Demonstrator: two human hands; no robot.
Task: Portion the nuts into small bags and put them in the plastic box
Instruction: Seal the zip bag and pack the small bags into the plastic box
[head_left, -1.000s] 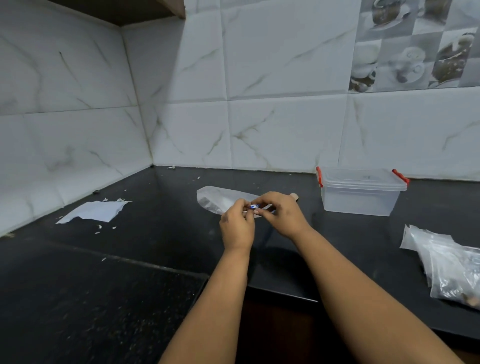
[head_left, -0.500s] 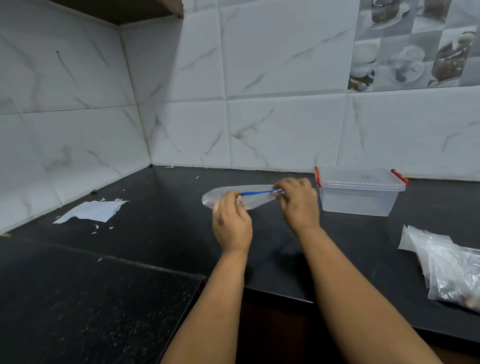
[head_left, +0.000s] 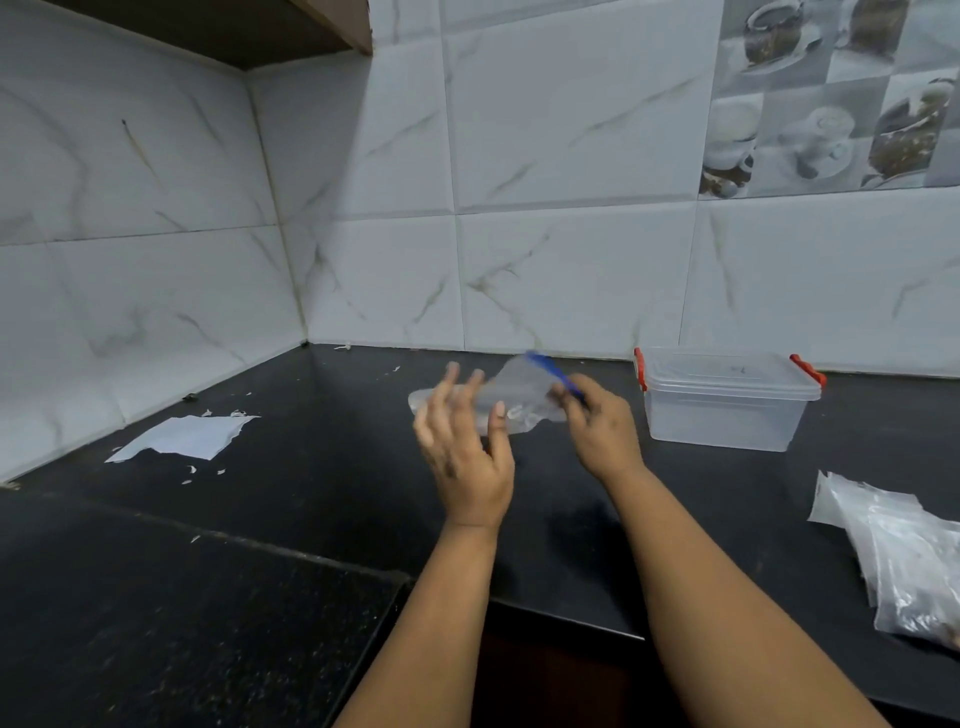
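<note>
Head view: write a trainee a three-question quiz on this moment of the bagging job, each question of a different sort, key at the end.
1. True or false: the lid is on the plastic box.
2. Which hand grips the small bag by its blue zip strip?
A. left hand
B. right hand
C. both
3. Fill in: the pile of clear bags lies on the black counter to the ____ of the box.

Key
1. True: the lid sits on the box, red clips at both ends.
2. B: the right hand pinches the strip; the left hand is spread open in front of the bag.
3. right, nearer the person.
</note>
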